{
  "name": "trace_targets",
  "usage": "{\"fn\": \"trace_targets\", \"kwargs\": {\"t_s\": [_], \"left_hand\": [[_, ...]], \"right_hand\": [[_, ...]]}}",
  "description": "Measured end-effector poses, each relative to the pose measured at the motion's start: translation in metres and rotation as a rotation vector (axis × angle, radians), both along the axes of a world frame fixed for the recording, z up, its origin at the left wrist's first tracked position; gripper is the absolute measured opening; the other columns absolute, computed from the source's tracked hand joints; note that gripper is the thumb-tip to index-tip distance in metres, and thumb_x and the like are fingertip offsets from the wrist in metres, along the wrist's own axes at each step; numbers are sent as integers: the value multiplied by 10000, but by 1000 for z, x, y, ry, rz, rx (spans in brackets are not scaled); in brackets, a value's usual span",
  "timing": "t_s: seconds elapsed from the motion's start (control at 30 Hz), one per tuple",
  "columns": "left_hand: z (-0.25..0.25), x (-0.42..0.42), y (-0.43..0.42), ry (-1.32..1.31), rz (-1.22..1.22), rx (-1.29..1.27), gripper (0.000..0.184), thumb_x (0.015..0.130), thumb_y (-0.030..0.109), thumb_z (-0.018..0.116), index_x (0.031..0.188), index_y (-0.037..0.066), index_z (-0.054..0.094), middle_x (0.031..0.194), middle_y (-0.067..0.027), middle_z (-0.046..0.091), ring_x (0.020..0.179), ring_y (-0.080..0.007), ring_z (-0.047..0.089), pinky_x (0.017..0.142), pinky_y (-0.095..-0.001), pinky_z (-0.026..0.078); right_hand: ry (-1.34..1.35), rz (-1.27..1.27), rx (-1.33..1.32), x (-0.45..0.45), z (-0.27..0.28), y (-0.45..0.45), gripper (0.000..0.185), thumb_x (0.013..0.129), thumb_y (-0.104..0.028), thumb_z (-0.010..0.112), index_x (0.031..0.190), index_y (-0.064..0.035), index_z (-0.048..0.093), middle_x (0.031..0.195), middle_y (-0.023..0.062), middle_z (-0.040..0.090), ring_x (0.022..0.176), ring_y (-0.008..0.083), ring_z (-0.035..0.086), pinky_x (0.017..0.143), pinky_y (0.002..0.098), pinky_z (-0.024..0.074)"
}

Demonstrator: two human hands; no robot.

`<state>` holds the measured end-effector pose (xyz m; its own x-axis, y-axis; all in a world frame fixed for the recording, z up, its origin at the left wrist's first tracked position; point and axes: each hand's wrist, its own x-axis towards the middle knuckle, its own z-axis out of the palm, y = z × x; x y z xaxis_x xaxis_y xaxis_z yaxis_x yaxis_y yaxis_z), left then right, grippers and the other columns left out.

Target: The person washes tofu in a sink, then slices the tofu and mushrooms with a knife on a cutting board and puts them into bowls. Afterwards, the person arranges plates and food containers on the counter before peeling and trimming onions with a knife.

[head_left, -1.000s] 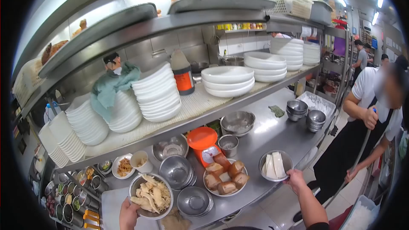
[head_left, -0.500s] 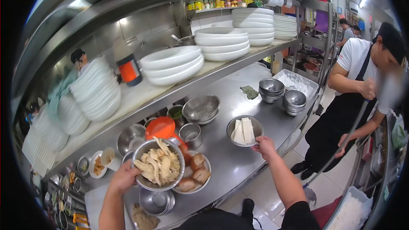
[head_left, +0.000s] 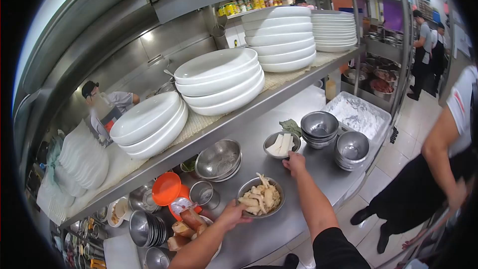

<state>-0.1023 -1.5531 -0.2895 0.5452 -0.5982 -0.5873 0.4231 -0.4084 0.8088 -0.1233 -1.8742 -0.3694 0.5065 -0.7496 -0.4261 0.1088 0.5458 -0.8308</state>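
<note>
My left hand (head_left: 234, 215) grips the near-left rim of a metal bowl (head_left: 282, 206) heaped with pale, torn strips of food (head_left: 262, 197). The bowl is over the front part of the steel counter; I cannot tell whether it rests there. Farther back, my right hand (head_left: 296, 163) pinches the near rim of a smaller-looking metal bowl (head_left: 267, 144). White rectangular slabs (head_left: 280, 144), which look like tofu, lie in it. A crumpled green cloth (head_left: 290, 127) is just behind that bowl. Under my left forearm, a white container holds brown chunks (head_left: 186, 223), partly hidden.
Stacked metal bowls (head_left: 319, 125) and more bowls (head_left: 352, 148) stand right of my right hand, before a tray of white powder (head_left: 363, 114). White plates (head_left: 224, 77) fill the shelf above. Orange bowls (head_left: 166, 189) sit left. A person (head_left: 416, 189) stands close on the right.
The left hand has carried its bowl rightward, away from the brown chunks. The right hand's bowl is farther back, near the green cloth. My view has shifted, and the nearby person appears farther right.
</note>
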Motion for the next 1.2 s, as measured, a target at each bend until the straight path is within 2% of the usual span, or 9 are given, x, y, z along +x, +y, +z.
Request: {"fn": "trace_targets", "kwargs": {"t_s": [0.27,0.47,0.67,0.73,0.8,0.9,1.03,1.17,1.2], "left_hand": [[-55,65,-130,25,274,-155,365,969,86,402,1329,37,442,1055,-177,661,790,-275,705,682,-369,620],[-60,118,-204,89,446,-254,337,999,113,393,1314,16,458,1115,-180,624,918,-285,684,778,-391,608],[-60,130,-225,115,637,-271,462,993,238,576,1367,36,395,1168,-156,576,966,-300,664,756,-394,592],[-52,108,-201,107,212,-233,515,1002,273,577,1414,54,359,1323,-119,524,1008,-278,664,844,-412,579],[3,61,-181,32,-191,-130,565,983,248,615,1455,70,358,1359,-98,530,1052,-249,657,871,-378,565],[150,-16,-119,-759,-599,-319,454,927,187,689,1333,43,543,1219,-110,645,991,-207,682,815,-329,569],[308,-32,-54,-2095,-372,-396,383,831,155,745,1175,21,644,1090,-127,676,967,-294,675,833,-356,571],[366,25,-65,-2269,-354,225,412,868,234,692,1195,-1,608,1187,-188,642,1153,-355,581,935,-444,489],[384,31,-74,-2011,-489,414,380,867,242,691,1159,10,617,1164,-192,643,1142,-361,581,926,-450,487]], "right_hand": [[-137,-38,12,81,-17,-62,211,964,-155,599,1068,22,549,978,106,652,795,174,666,641,261,560],[-108,-155,-13,127,-36,-92,187,939,-160,654,955,3,565,897,112,661,766,178,660,691,291,572],[-97,-118,-27,130,-44,-94,325,922,-280,698,1022,10,591,886,112,652,773,178,647,649,279,543],[-165,-87,-52,124,-64,-87,323,925,-302,697,1014,-8,596,839,66,608,754,167,635,602,256,527],[-215,-61,14,92,-43,-60,245,939,-236,680,970,-10,589,806,62,601,705,162,630,614,260,547],[-74,74,-123,46,-33,-32,205,948,-193,657,956,-1,586,811,72,633,676,151,625,611,268,541],[-38,201,-391,-11,-60,-3,185,954,-165,633,933,15,594,806,85,667,677,143,629,620,262,529],[79,244,-465,-56,-67,42,167,954,-135,627,920,27,606,816,98,677,698,144,639,652,256,529],[87,254,-441,-67,-63,52,161,953,-125,626,919,31,609,823,101,678,704,146,643,661,256,531]]}}
